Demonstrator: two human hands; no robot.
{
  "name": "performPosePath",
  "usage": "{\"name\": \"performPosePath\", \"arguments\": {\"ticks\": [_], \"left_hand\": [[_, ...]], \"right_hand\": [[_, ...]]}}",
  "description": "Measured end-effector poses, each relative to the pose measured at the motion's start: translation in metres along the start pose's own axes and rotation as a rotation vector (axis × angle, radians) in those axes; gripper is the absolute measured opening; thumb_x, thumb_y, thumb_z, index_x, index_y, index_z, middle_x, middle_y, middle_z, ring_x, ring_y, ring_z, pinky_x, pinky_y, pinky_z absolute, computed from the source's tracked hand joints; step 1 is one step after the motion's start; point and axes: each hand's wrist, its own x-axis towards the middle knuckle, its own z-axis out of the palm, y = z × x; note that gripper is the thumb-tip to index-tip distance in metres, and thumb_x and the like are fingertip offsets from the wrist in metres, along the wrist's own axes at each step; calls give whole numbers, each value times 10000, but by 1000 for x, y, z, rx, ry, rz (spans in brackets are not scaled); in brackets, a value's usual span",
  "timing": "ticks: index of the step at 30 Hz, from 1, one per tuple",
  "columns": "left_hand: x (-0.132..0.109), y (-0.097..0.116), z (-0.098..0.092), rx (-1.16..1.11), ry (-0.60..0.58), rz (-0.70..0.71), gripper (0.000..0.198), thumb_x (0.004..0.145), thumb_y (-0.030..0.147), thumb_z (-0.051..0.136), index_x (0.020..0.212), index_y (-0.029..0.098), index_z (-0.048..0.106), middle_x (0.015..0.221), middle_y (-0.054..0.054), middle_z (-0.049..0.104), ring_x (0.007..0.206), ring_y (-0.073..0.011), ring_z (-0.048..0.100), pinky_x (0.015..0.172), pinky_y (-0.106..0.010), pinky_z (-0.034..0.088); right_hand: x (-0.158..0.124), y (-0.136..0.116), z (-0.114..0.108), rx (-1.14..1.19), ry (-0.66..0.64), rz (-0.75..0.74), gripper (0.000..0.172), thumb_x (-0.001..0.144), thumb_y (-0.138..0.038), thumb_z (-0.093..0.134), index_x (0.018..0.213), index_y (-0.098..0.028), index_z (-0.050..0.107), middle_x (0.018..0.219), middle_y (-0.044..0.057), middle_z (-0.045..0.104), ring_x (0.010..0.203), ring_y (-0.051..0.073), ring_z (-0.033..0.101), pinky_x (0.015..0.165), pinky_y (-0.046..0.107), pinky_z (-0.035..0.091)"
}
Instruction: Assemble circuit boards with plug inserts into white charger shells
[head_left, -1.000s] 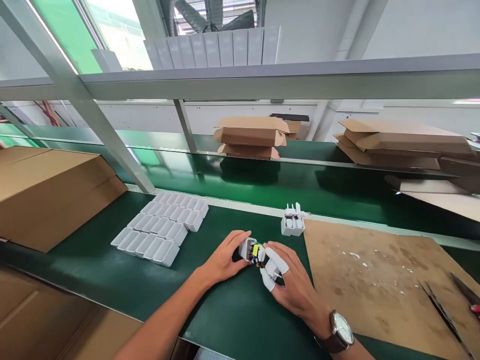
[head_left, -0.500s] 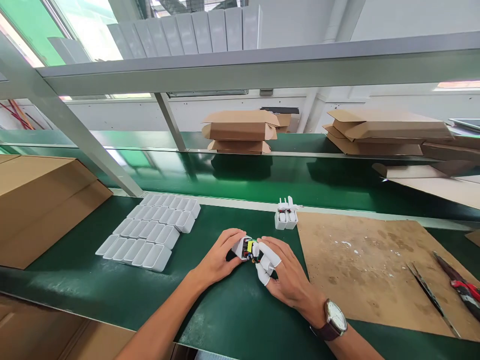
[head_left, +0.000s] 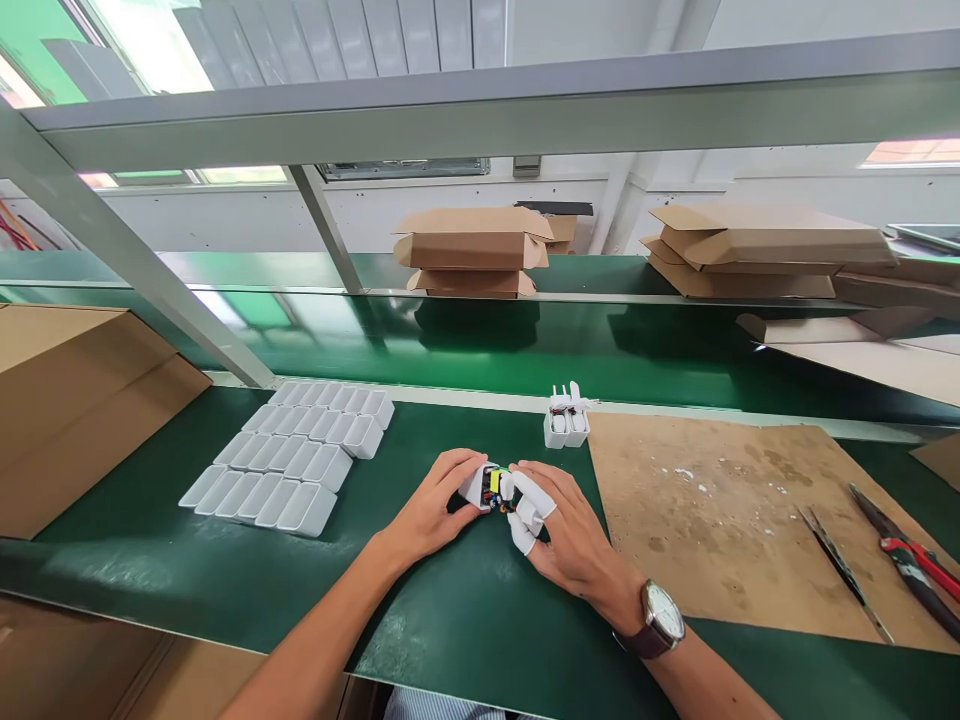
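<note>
My left hand [head_left: 431,510] is closed around a small white plastic housing [head_left: 472,488], thumb below and fingers above. A small circuit board [head_left: 494,485] with a yellow block and several tiny parts sticks out of the housing's right side. Against that board's right end, my right hand [head_left: 577,530] is pinched, with white covers on its thumb and fingertips. These fingers partly hide the end of the board. Beyond the hands, two white housings [head_left: 566,428] stand together with white plug parts and prongs on top.
Rows of open white housings [head_left: 277,465] lie to the left, beside a large cardboard box [head_left: 82,410]. At right, tweezers [head_left: 844,572] and red-handled cutters [head_left: 904,555] rest on a stained brown board [head_left: 697,540]. Folded cartons [head_left: 472,250] sit on the back ledge.
The view has tilted and shifted slightly, so the scene sits a little higher and further left. Both hands keep nearly the same hold on the housing and circuit board.
</note>
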Motion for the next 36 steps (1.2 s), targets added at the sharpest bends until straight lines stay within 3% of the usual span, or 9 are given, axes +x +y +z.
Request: {"name": "performPosePath", "arguments": {"ticks": [16,25,31,36], "left_hand": [[-1,0,-2,6,-23,-15,599,949,252,653,1500,302,421,1348,-118,554,1257,-260,583,1073,-453,541],[-1,5,9,-66,-66,-34,616,921,325,706,1472,304,432,1352,-128,519,1273,-277,564,1066,-467,539],[-1,7,13,-157,-120,-97,589,900,246,689,1440,273,456,1302,-123,572,1199,-258,604,1030,-448,551],[1,6,15,-188,-70,-110,517,940,228,581,1441,278,464,1295,-105,653,1151,-242,649,986,-434,568]], "right_hand": [[1,1,-1,8,-14,-2,633,980,-100,517,1566,-188,292,1313,178,636,1262,322,595,973,543,590],[-7,4,10,72,-56,-4,626,947,-86,521,1544,-165,350,1336,177,632,1293,315,566,1010,533,564],[-5,5,6,223,-9,70,480,1001,-286,594,1458,-214,465,1287,158,647,1243,305,602,1007,514,572],[-4,11,7,239,5,157,392,1032,-136,422,1393,-232,541,1317,137,642,1216,247,638,1027,456,577]]}}
